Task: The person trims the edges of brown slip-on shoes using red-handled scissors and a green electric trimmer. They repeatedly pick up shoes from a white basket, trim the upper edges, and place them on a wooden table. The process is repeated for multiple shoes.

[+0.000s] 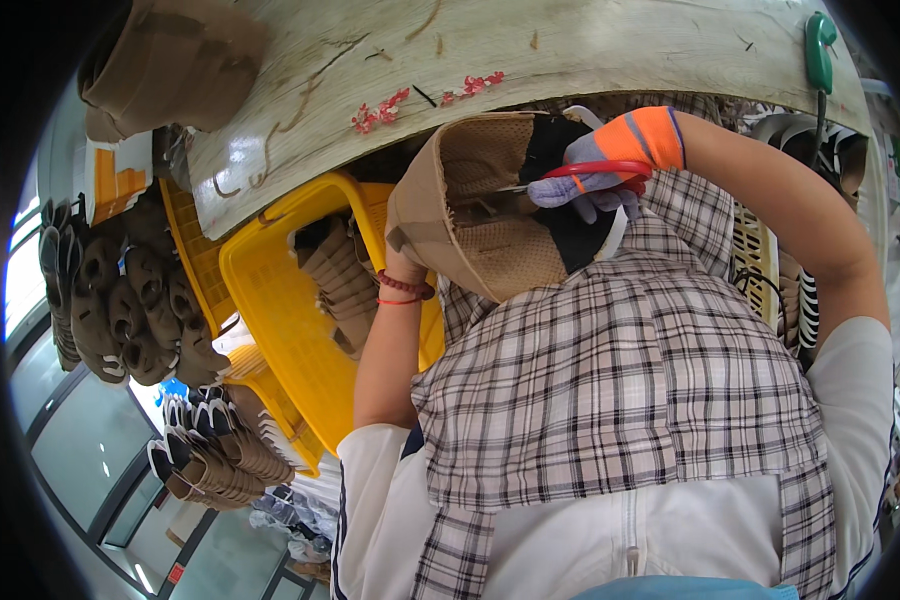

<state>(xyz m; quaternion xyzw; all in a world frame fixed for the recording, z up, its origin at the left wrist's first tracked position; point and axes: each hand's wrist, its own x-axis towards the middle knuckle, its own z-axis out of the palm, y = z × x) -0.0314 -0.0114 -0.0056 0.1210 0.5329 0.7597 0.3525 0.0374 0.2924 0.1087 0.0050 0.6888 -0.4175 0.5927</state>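
A brown shoe upper (417, 200) with mesh lining, a black section and a white edge is held up in front of my apron. My left hand (404, 264) grips its left side from outside; most of the fingers are hidden behind the fabric. Over the right side of the opening is my right hand (610, 160), in an orange and lilac glove. It is closed round the red handle of a pair of scissors (602, 168), whose blades point left into the upper and show only in small part.
A yellow basket (270, 345) at left holds stacked brown uppers (342, 285). The worn table (590, 50) lies beyond, with thread scraps, a brown stack (185, 65) and a green-handled tool (820, 52). More uppers (135, 300) hang at far left.
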